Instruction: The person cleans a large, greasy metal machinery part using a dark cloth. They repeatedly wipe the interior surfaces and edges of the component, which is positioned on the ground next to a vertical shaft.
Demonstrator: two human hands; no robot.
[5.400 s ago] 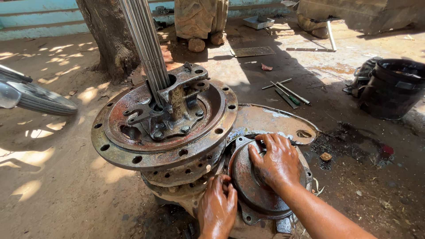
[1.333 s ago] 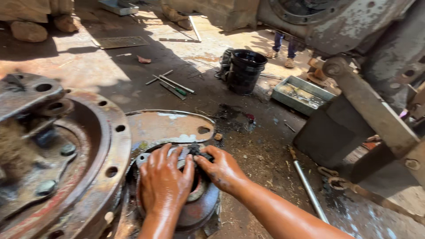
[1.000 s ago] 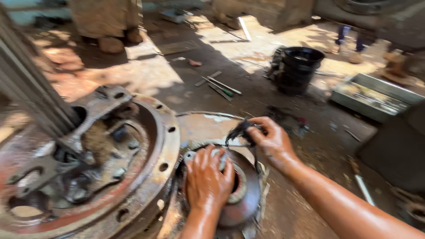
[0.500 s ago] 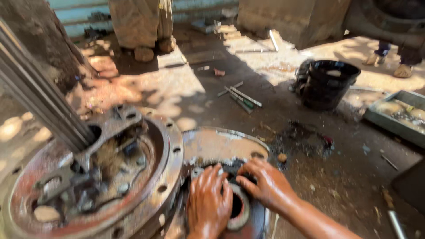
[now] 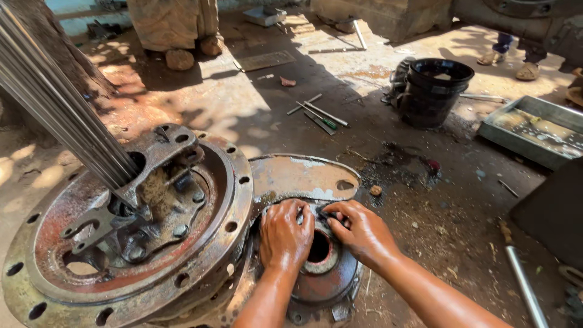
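Note:
A big rusty round hub with bolt holes (image 5: 231, 200) lies on the ground at the left, with a bundle of steel rods (image 5: 54, 109) rising out of its middle. Beside it sits a smaller round greasy cover plate (image 5: 322, 282) with a central hole (image 5: 318, 248). My left hand (image 5: 284, 237) rests flat on that plate, left of the hole. Fingers of my right hand (image 5: 361, 231) press on the plate's upper edge, just right of the hole, around a dark small part I cannot make out.
A rusty flat housing plate (image 5: 303, 176) lies behind the cover. Loose tools (image 5: 319, 113) lie on the dirt, a black bucket (image 5: 434, 91) and a grey metal tray (image 5: 534, 130) stand at the right. A steel pipe (image 5: 522, 285) lies at the lower right. Someone's feet (image 5: 510, 58) show far back.
The view swung back left and steadied. Both hands stayed on the small cover plate; my right hand drew in from the plate's far edge to beside the central hole.

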